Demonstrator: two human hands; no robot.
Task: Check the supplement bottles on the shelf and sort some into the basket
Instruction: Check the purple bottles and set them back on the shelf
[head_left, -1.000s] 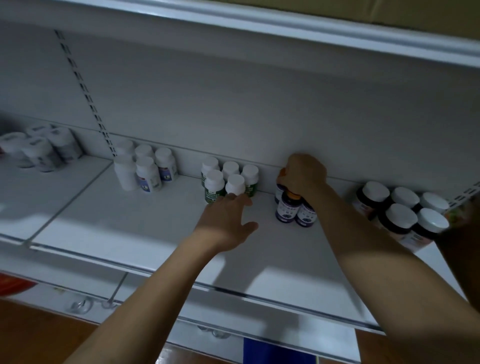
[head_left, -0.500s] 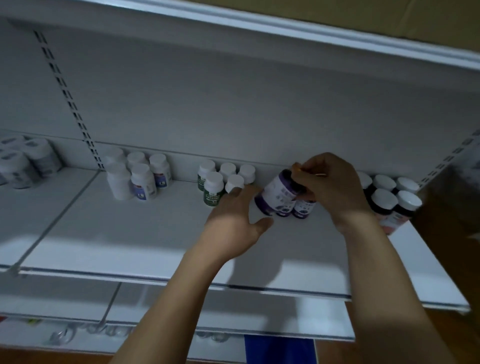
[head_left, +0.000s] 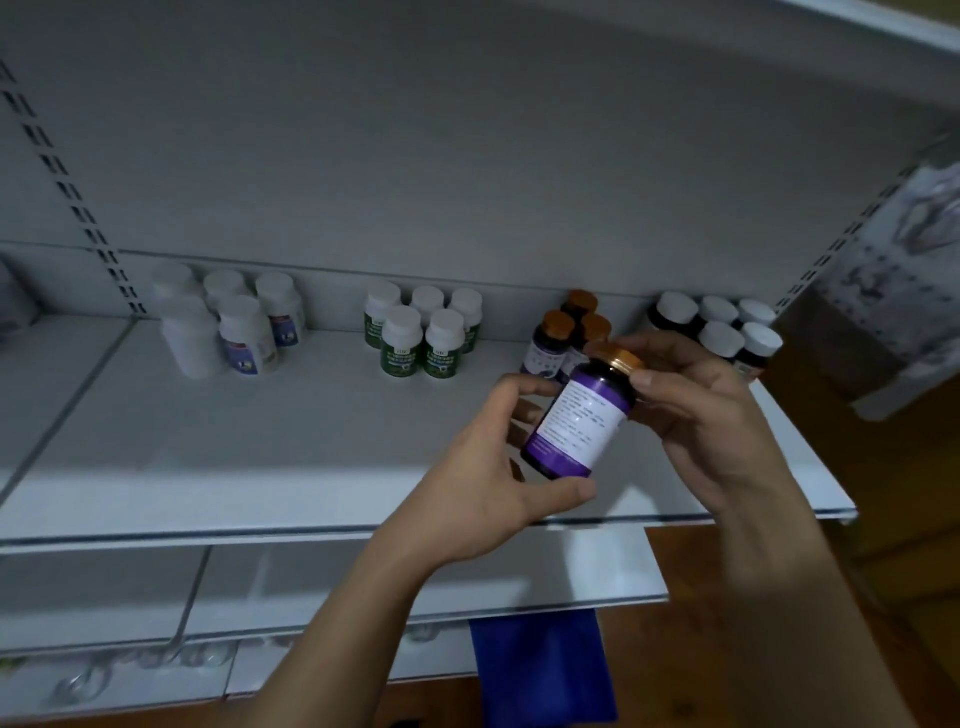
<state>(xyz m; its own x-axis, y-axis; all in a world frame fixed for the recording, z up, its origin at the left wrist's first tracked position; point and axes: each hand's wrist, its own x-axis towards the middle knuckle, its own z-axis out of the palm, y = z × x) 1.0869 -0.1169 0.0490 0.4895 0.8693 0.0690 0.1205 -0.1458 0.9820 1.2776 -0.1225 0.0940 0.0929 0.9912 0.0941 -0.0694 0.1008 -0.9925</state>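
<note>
Purple-labelled bottle (head_left: 579, 415) tilted over shelf (head_left: 260, 441), left hand (head_left: 483, 483) grip curled round base, right hand (head_left: 701, 410) grip pinching top

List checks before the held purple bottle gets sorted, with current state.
1. Grip: left hand holds the purple bottle at its base, right hand holds its top end: ok.
2. Gold cap on: ok.
3. Label faces the camera: ok.
4. Label text readable: cannot tell, blurred.
5. Basket located: not ok, none in view.
6. Orange-capped bottles behind stand upright on the shelf: ok.
</note>
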